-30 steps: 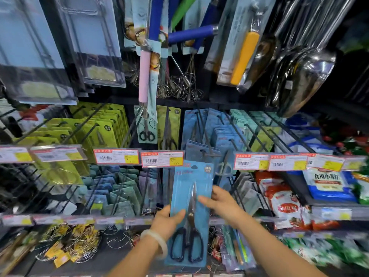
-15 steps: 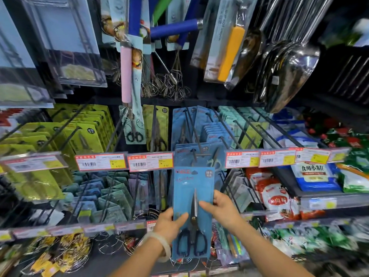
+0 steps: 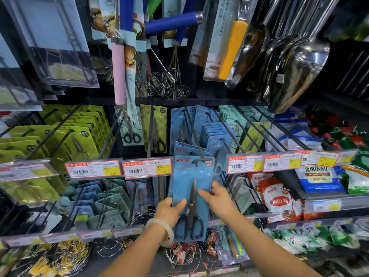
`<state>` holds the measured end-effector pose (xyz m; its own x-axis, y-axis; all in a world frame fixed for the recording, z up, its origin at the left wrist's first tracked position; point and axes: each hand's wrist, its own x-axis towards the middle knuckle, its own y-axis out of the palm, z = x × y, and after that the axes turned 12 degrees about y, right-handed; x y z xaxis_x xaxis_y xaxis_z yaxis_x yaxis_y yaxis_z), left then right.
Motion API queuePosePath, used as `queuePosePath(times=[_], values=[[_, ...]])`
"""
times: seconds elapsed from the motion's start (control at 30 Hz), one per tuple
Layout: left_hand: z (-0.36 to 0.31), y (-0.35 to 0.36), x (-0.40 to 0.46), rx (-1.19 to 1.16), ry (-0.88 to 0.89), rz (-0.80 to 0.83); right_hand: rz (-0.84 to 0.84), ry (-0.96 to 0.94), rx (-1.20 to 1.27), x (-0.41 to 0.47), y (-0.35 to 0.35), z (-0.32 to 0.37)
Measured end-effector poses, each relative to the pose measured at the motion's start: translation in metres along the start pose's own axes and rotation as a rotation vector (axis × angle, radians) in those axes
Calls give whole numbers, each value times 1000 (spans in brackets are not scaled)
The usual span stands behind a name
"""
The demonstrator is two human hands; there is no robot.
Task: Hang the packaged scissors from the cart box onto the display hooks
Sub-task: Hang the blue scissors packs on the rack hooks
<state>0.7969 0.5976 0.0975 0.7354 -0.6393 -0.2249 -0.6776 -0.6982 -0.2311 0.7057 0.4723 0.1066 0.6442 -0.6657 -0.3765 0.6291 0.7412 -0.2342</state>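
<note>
A blue card pack of black-handled scissors (image 3: pixel 186 182) is held upright in front of the middle shelf row. My left hand (image 3: pixel 169 211) grips its lower left edge, thumb across the front. My right hand (image 3: pixel 216 197) grips the right edge at mid-height. The pack's top slot sits at the tip of a black display hook (image 3: pixel 196 140), which carries more blue packs (image 3: pixel 188 149) behind. The cart box is out of view.
Price tag rails (image 3: pixel 146 167) flank the pack on both sides. Yellow-green packs (image 3: pixel 65 136) hang left, teal packs below left, food pouches (image 3: pixel 279 198) right. Whisks, a pink-handled tool (image 3: pixel 118 72) and steel scoops (image 3: pixel 295 70) hang overhead.
Both hands have raised the blue pack up toward the shelf, bringing its top slot from below the price tags to the tip of the hook.
</note>
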Motion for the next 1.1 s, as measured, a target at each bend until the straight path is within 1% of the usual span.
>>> queuePosePath(times=[0.1,0.17,0.27,0.37,0.47,0.5,0.57,0.63,0.67,0.7,0.77,0.83,0.9,1.0,1.1], values=[[-11,0,11,2,-16,-9,-137,27,-67,13,5,7],[-20,0,22,65,-50,-7,-202,68,-109,23,10,15],[-20,2,44,71,-96,10,-229,114,-157,37,16,26],[-17,5,58,76,-148,-63,-250,148,-307,44,17,37],[-12,9,61,115,-179,-109,-201,225,-332,45,12,39],[-10,10,58,172,-196,-103,-198,234,-335,45,9,37],[-5,14,46,376,-227,-15,-183,236,-385,38,-1,27],[-3,22,27,579,-215,86,-151,227,-541,25,-15,11],[-3,29,18,638,-204,130,-127,220,-640,17,-23,2],[-2,39,10,691,-177,177,-103,213,-718,9,-32,-9],[-5,63,-7,860,-63,287,-71,207,-832,-9,-52,-29],[-12,93,-22,1049,88,389,-79,165,-969,-27,-76,-50],[-25,128,-39,1165,215,464,-110,140,-1071,-46,-106,-70],[-50,192,-67,1269,351,563,-180,133,-1099,-80,-163,-91],[-77,266,-98,1311,469,639,-280,144,-1102,-118,-232,-113]])
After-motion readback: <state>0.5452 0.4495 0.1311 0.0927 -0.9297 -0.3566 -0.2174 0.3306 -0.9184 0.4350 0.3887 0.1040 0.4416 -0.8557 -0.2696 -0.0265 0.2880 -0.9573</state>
